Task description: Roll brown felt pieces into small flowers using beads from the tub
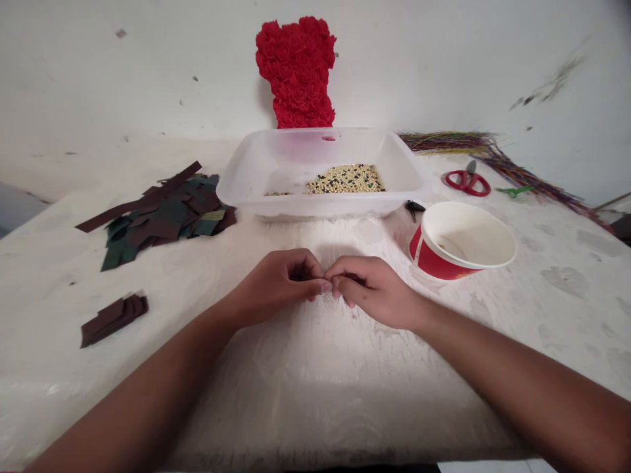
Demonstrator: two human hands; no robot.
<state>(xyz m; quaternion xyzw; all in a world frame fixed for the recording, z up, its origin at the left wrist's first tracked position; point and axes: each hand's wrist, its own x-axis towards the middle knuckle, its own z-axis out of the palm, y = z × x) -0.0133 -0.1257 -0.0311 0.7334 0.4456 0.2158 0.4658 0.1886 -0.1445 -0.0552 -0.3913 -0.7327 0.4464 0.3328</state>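
Note:
My left hand point(280, 282) and my right hand point(372, 286) meet above the middle of the table, fingertips touching. Both are closed in a pinch, thumb against fingers. Whatever lies between the fingertips is too small or hidden to make out. Just beyond them stands a translucent plastic tub point(241, 190) with a heap of small beads point(352, 179), mostly pale yellow with some dark ones. To the right of my right hand is a red and white paper bowl point(446, 259), with a few tiny specks at its bottom.
Dark green and brown strips point(162, 220) lie piled at the left, with a small brown stack point(116, 320) nearer me. Red-handled scissors point(468, 182), a green clip-like piece point(515, 192) and thin coloured wires point(532, 174) lie at the right. Red roses point(300, 72) stand behind the tub.

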